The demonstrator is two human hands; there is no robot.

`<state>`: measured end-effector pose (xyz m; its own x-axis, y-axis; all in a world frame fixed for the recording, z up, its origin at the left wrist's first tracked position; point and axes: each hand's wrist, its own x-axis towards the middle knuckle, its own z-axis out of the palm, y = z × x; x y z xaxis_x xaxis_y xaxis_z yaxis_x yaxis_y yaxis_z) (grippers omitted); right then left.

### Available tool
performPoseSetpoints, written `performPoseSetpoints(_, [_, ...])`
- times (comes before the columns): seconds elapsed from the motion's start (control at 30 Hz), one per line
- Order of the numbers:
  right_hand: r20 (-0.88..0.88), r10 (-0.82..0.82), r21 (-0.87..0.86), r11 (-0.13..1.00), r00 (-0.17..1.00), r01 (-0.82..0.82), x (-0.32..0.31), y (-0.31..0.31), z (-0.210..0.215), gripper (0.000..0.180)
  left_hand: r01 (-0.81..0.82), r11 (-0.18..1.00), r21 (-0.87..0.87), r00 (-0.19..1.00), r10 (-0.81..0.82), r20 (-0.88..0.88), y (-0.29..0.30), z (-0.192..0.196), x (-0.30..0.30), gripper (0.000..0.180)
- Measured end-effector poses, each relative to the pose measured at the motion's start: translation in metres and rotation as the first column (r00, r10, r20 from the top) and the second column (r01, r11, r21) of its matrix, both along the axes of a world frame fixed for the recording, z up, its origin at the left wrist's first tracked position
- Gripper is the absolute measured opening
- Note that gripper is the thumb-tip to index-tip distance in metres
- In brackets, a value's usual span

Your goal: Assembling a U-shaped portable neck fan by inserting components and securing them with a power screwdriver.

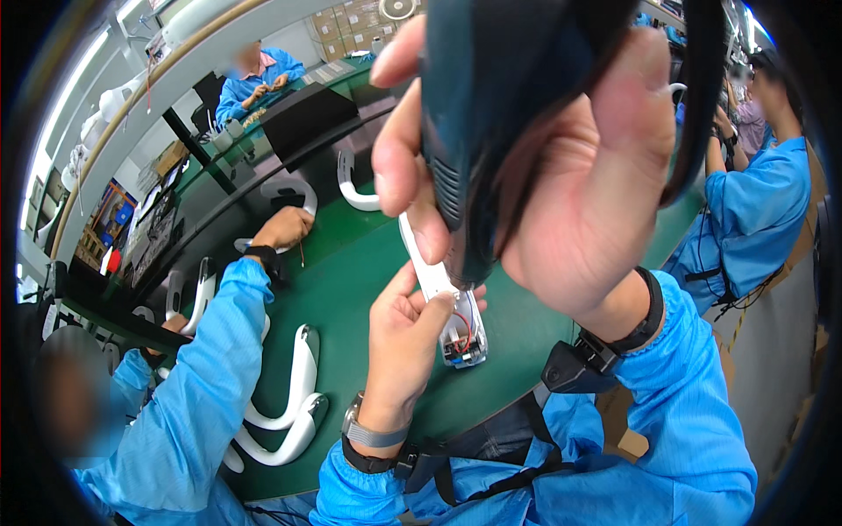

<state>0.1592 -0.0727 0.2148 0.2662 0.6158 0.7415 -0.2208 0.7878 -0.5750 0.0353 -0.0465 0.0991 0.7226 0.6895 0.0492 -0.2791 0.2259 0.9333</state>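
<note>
A long green table (351, 263) runs from the lower middle of the frame toward the upper left, in a workroom where people in blue coats sit along both sides.

The right hand (561, 167) fills the upper middle of the frame, raised and closed around a dark power screwdriver (478, 96) that points downward, its tip meeting the part below. A black cord (702, 96) hangs past the hand on the right. The left hand (403, 337), at lower centre, wears a wristwatch (373, 434) and grips a white curved plastic piece (438, 294) from the left side, thumb up along it. The piece's lower end is open, showing red wires and a small circuit board (463, 337).

At lower left, more white curved pieces (294, 399) lie on the table beside a neighbour's blue sleeve (206, 368); that person's hand (285, 230) rests farther up the table. Stacked cardboard boxes (346, 26) stand at the top centre.
</note>
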Motion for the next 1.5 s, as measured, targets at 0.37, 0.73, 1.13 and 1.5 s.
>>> performPoseSetpoints(0.37, [-0.038, 0.034, -0.045, 0.998, 0.999, -0.035, 0.013, -0.013, -0.004, 0.051, -0.031, 0.999, -0.028, 0.999, 0.031, 0.018, 0.000, 0.000, 0.003, 0.046])
performPoseSetpoints(0.73, [-0.016, 0.047, -0.109, 0.993, 0.999, -0.049, 0.014, -0.013, -0.006, 0.061, -0.014, 0.999, -0.029, 0.999, 0.015, 0.037, 0.000, -0.002, 0.003, 0.046])
performPoseSetpoints(1.13, [0.017, 0.058, -0.164, 0.985, 0.998, -0.054, 0.009, -0.005, -0.002, 0.073, -0.010, 1.000, -0.029, 1.000, 0.011, 0.022, 0.000, -0.001, 0.000, 0.047])
performPoseSetpoints(1.5, [0.037, 0.072, -0.205, 0.977, 0.997, -0.063, 0.007, -0.002, 0.003, 0.085, 0.006, 1.000, -0.027, 1.000, -0.005, 0.025, 0.000, 0.001, -0.001, 0.046])
